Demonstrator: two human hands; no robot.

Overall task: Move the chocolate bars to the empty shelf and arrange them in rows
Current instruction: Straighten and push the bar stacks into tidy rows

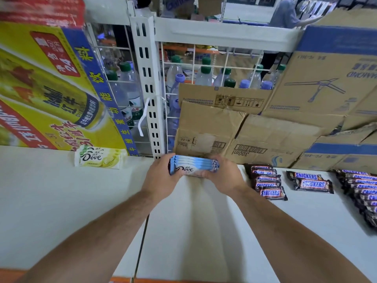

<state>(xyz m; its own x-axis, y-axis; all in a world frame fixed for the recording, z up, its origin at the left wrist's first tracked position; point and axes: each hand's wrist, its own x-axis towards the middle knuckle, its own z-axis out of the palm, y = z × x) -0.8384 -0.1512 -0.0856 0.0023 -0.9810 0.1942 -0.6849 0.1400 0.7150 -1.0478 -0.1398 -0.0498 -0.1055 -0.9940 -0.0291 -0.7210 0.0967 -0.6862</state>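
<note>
A stack of blue-and-white Dove chocolate bars [193, 165] is held at the back of the white shelf [183, 221], against a cardboard box. My left hand [161, 178] grips the stack's left end and my right hand [224, 176] grips its right end. A single yellow Dove bar [100, 158] lies flat on the shelf to the left. To the right, Snickers bars lie in overlapping rows: one row [267, 183] close to my right hand, a pair [312, 181] further right, and a long row [363, 193] at the right edge.
Cardboard boxes [265, 129] stand along the back of the shelf on the right. A large yellow drink carton [51, 88] stands at back left. A white slotted upright [149, 88] and wire grid with water bottles [204, 76] are behind. A person [289, 13] stands in the far background.
</note>
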